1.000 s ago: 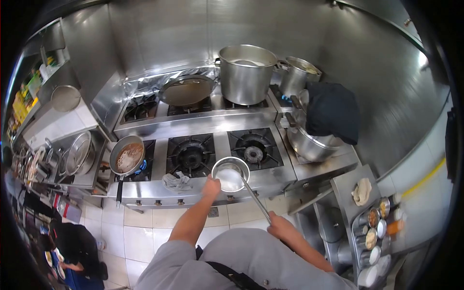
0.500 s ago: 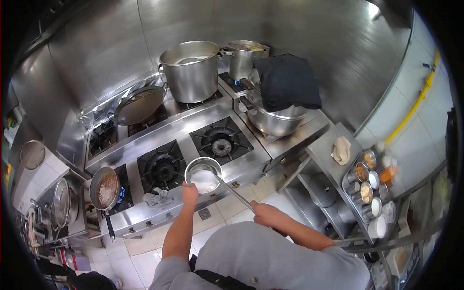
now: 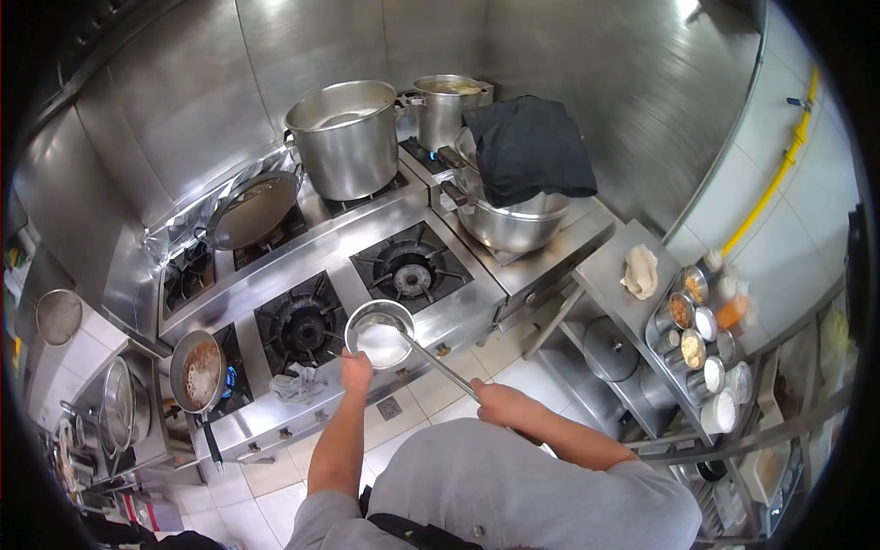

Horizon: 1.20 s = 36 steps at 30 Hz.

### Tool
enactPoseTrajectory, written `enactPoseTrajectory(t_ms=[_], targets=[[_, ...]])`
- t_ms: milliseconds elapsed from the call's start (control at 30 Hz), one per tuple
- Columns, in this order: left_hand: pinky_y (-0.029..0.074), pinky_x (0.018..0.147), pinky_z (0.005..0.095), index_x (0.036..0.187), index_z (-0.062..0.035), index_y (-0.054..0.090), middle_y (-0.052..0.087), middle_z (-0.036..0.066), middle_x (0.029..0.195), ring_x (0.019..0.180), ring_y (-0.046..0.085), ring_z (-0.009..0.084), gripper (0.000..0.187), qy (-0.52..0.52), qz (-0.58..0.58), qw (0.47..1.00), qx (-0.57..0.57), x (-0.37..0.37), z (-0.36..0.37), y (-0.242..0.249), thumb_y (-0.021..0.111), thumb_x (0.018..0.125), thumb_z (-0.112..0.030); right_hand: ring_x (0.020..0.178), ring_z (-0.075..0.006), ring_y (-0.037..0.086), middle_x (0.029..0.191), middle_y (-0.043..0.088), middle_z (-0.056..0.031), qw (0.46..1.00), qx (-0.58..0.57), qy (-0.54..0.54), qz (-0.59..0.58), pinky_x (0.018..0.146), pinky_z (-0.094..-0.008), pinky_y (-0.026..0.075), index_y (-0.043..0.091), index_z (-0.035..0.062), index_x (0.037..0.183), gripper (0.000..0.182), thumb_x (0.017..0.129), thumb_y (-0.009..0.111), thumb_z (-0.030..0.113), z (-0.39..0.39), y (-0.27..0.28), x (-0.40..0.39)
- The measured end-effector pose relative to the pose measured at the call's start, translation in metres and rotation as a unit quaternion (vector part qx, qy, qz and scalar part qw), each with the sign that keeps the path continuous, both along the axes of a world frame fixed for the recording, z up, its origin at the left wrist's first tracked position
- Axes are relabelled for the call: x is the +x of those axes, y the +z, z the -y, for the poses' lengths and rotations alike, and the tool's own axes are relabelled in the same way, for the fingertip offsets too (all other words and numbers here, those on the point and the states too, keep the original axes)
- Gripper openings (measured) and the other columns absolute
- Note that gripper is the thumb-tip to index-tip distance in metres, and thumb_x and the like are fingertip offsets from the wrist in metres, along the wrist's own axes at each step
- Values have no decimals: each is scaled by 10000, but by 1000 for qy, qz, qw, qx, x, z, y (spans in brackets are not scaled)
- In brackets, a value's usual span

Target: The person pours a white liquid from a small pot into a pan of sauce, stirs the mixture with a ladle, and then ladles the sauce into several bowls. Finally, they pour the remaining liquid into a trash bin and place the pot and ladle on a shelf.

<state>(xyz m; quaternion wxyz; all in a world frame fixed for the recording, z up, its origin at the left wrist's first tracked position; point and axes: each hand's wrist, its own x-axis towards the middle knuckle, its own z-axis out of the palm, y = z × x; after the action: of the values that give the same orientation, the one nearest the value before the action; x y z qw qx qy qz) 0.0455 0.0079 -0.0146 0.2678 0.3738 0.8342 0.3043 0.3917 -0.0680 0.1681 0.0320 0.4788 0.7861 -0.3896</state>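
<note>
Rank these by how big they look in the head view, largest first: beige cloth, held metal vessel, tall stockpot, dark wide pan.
1. Tall stockpot
2. Dark wide pan
3. Held metal vessel; nearer the camera, so its true rank is unsure
4. Beige cloth

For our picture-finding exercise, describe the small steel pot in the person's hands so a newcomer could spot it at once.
Start with the steel stove, then look along its near edge to the person's left hand. That hand holds a small round steel pot with white contents. Unlike the stockpot and dark wok, it is held, not standing on the stove.
</note>
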Motion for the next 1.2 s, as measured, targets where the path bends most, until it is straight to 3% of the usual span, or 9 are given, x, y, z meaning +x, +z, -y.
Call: enactPoseTrajectory(t_ms=[300, 367, 500, 567, 767, 867, 933, 1000, 1200], targets=[[431, 1011, 503, 1439, -46, 410, 572, 273, 1317, 1196, 561, 447, 602, 14, -13, 999, -31, 10, 4, 24, 465, 904, -317, 915, -458, 632, 899, 638, -310, 1000, -5, 0, 9, 804, -513, 490, 399, -79, 1228, 451, 813, 525, 44, 1, 5, -3], [433, 1007, 508, 1435, -50, 414, 575, 274, 1311, 1189, 565, 451, 597, 16, -14, 999, -30, 8, 3, 21, 467, 902, -313, 982, -456, 638, 985, 646, -335, 999, -23, -13, 26, 855, -480, 504, 427, -116, 1276, 528, 774, 533, 4, 2, 14, -6], [433, 1002, 515, 1425, -48, 424, 582, 276, 1299, 1186, 564, 455, 591, 23, -13, 999, -19, 13, 7, 27, 474, 901, -315, 985, -458, 637, 993, 647, -333, 999, -16, -15, 32, 859, -481, 504, 431, -115, 1276, 520, 777, 527, 0, 3, 7, -5], [432, 1003, 516, 1421, -48, 428, 585, 276, 1294, 1185, 564, 456, 588, 27, -29, 999, -23, 15, 8, 31, 476, 900, -315, 893, -462, 633, 875, 635, -304, 1000, -1, -9, 21, 795, -512, 494, 403, -77, 1225, 453, 807, 528, 44, 3, -2, -3], [430, 1006, 510, 1415, -25, 431, 573, 292, 1299, 1190, 554, 463, 589, 15, -7, 1000, -9, 10, 5, 23, 478, 900, -307, 889, -462, 630, 875, 631, -306, 1000, 6, -14, 8, 792, -523, 489, 425, -59, 1229, 462, 794, 527, 59, 4, 0, -1], [433, 1017, 493, 1421, 29, 408, 549, 308, 1321, 1203, 544, 468, 611, -5, -14, 999, 46, 7, 6, 8, 469, 910, -300, 883, -465, 628, 853, 629, -305, 999, 27, -14, -19, 786, -529, 485, 456, -41, 1216, 458, 783, 532, 90, 3, -10, 5], [434, 1023, 491, 1439, 28, 390, 542, 311, 1329, 1207, 543, 467, 624, -39, -30, 998, 49, -15, -6, -46, 460, 916, -305, 853, -480, 622, 823, 631, -298, 999, 28, -34, -5, 773, -517, 493, 475, -25, 1235, 477, 781, 540, 106, 4, -8, 6], [427, 1027, 495, 1450, 2, 390, 563, 302, 1310, 1192, 556, 465, 628, -17, 36, 998, 47, -7, 0, -26, 463, 912, -314, 846, -478, 622, 825, 634, -292, 998, 35, -50, -8, 763, -518, 493, 483, -6, 1240, 468, 789, 546, 101, 6, -11, 10], [440, 1028, 483, 1463, -14, 372, 572, 273, 1324, 1205, 569, 430, 635, 13, 3, 999, -36, 9, 2, 19, 468, 915, -318, 865, -473, 638, 849, 649, -300, 997, 53, -50, 42, 802, -545, 500, 469, -20, 1172, 404, 784, 541, 65, 8, 19, 7]])
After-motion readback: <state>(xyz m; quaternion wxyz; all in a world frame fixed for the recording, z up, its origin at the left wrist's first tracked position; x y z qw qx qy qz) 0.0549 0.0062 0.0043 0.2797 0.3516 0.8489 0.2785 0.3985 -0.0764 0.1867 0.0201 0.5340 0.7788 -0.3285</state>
